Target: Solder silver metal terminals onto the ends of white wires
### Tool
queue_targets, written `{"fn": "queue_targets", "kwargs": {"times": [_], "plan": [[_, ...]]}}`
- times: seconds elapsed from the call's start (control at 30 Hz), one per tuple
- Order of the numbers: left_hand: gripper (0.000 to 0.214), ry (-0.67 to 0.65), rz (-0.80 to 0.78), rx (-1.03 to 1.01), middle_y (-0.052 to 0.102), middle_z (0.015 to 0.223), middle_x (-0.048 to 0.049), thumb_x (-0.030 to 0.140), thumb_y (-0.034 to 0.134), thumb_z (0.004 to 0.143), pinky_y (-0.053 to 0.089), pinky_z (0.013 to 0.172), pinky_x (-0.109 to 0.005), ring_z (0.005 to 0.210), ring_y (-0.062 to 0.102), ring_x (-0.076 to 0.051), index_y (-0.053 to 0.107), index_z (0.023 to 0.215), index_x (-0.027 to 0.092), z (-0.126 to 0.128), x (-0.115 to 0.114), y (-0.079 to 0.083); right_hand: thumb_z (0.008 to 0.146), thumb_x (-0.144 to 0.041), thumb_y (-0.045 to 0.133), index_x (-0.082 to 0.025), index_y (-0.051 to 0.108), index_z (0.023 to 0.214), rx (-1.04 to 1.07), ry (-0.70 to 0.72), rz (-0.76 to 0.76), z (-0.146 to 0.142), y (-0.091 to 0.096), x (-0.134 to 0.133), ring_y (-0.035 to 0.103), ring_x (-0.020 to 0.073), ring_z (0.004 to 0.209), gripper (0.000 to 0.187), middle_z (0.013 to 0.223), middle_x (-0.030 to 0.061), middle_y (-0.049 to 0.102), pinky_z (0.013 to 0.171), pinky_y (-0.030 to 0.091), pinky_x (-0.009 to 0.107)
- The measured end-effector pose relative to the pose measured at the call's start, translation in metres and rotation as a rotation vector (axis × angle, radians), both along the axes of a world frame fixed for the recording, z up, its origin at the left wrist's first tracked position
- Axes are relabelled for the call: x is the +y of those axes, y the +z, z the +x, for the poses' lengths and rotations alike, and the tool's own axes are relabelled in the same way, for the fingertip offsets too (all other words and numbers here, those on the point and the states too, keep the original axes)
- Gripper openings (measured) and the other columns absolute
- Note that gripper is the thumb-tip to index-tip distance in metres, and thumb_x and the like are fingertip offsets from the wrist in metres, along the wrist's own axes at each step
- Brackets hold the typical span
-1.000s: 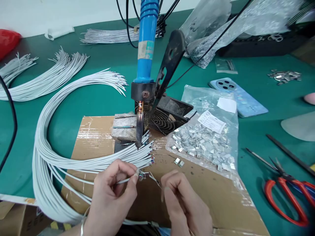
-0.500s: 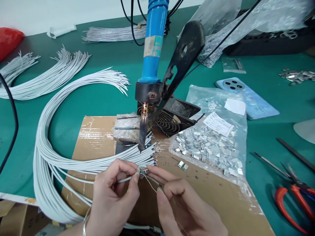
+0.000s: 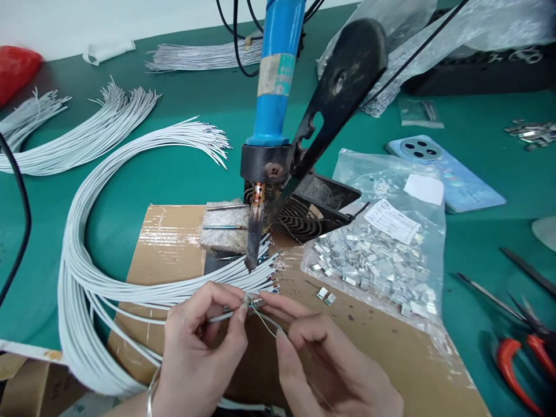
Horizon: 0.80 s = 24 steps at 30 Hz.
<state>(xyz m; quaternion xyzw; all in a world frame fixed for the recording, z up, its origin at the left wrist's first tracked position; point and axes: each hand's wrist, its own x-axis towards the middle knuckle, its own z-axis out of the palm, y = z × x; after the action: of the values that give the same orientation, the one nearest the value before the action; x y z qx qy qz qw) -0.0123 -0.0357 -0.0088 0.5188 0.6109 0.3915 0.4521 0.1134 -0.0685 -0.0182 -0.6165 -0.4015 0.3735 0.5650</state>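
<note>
My left hand point(image 3: 208, 341) pinches the end of a white cable point(image 3: 220, 317) between thumb and index finger, beside a small metal connector point(image 3: 258, 302). My right hand point(image 3: 334, 359) has its index fingertip at the connector's right side. Between its thumb and fingers runs a thin solder wire point(image 3: 266, 325), which reaches up to the connector. The fingertips partly hide the joint. Just above the hands, a blue-handled soldering iron point(image 3: 273, 87) is fixed tip down in a black holder point(image 3: 267, 162). Its dark tip stands over a bundle of white cables point(image 3: 174, 285).
Cardboard point(image 3: 169, 231) lies under the work. To the right are a plastic bag of metal connectors point(image 3: 369, 260), two loose connectors point(image 3: 325, 296), a phone point(image 3: 464, 179) and red-handled pliers point(image 3: 516, 370). A black fan point(image 3: 304, 217) stands behind the iron; more cable bundles point(image 3: 95, 136) lie left.
The view has shifted slightly, so the iron, phone and bag appear a little farther right. Both hands keep nearly the same grip and position at the connector.
</note>
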Motion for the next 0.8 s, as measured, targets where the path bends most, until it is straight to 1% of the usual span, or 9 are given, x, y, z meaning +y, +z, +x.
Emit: {"fn": "queue_targets", "kwargs": {"times": [0.1,0.27,0.4,0.53,0.6,0.7,0.8], "plan": [[0.012,-0.014,-0.008,-0.015,0.074,0.084,-0.0037,0.008,0.068,0.081,0.057,0.061,-0.017,0.072,0.072,-0.015,0.067,0.077,0.019,0.000,0.003,0.001,0.085,-0.011,0.063,-0.024,0.057,0.070,0.007,0.022,0.000,0.001,0.001,0.002,0.079,0.0125,0.084,0.021,0.102,-0.0007,0.081,0.079,0.059,0.015],[0.011,0.033,-0.046,-0.047,0.073,0.079,-0.0032,0.011,0.069,0.080,0.054,0.057,-0.017,0.069,0.070,-0.015,0.065,0.073,0.018,0.004,0.009,0.004,0.087,-0.013,0.062,-0.023,0.058,0.068,0.054,0.019,-0.035,0.003,0.001,0.008,0.080,0.0181,0.087,0.022,0.103,0.0058,0.082,0.082,0.062,0.023],[0.011,0.040,-0.067,-0.026,0.074,0.079,-0.0037,0.013,0.070,0.078,0.050,0.051,-0.016,0.062,0.066,-0.013,0.064,0.070,0.018,0.006,0.017,0.007,0.089,-0.016,0.061,-0.023,0.056,0.067,0.055,0.020,-0.070,0.005,0.000,0.013,0.080,0.0193,0.093,0.023,0.104,0.0060,0.082,0.087,0.060,0.025],[0.010,0.052,-0.076,-0.008,0.075,0.078,-0.0040,0.015,0.070,0.078,0.048,0.049,-0.016,0.059,0.064,-0.012,0.064,0.070,0.018,0.005,0.021,0.008,0.090,-0.017,0.062,-0.024,0.056,0.068,0.059,0.027,-0.078,0.004,-0.001,0.018,0.079,0.0223,0.099,0.023,0.105,0.0087,0.081,0.086,0.060,0.027],[0.010,0.061,-0.076,-0.008,0.074,0.078,-0.0041,0.016,0.070,0.078,0.048,0.049,-0.016,0.059,0.064,-0.012,0.064,0.070,0.018,0.005,0.022,0.008,0.090,-0.017,0.062,-0.023,0.056,0.068,0.073,0.032,-0.081,0.004,0.000,0.020,0.078,0.0216,0.102,0.023,0.106,0.0085,0.081,0.086,0.060,0.025],[0.011,0.075,-0.074,-0.012,0.074,0.078,-0.0046,0.018,0.071,0.077,0.049,0.049,-0.016,0.059,0.064,-0.012,0.063,0.069,0.018,0.005,0.025,0.009,0.090,-0.015,0.061,-0.023,0.056,0.069,0.112,0.043,-0.084,0.002,0.003,0.023,0.078,0.0180,0.102,0.023,0.106,0.0062,0.081,0.084,0.060,0.020],[0.011,0.090,-0.071,-0.014,0.075,0.078,-0.0046,0.019,0.071,0.077,0.050,0.050,-0.017,0.058,0.065,-0.012,0.063,0.069,0.018,0.006,0.027,0.010,0.090,-0.014,0.061,-0.023,0.057,0.069,0.127,0.043,-0.086,0.001,0.005,0.024,0.078,0.0182,0.102,0.023,0.106,0.0071,0.081,0.083,0.060,0.020]]}}
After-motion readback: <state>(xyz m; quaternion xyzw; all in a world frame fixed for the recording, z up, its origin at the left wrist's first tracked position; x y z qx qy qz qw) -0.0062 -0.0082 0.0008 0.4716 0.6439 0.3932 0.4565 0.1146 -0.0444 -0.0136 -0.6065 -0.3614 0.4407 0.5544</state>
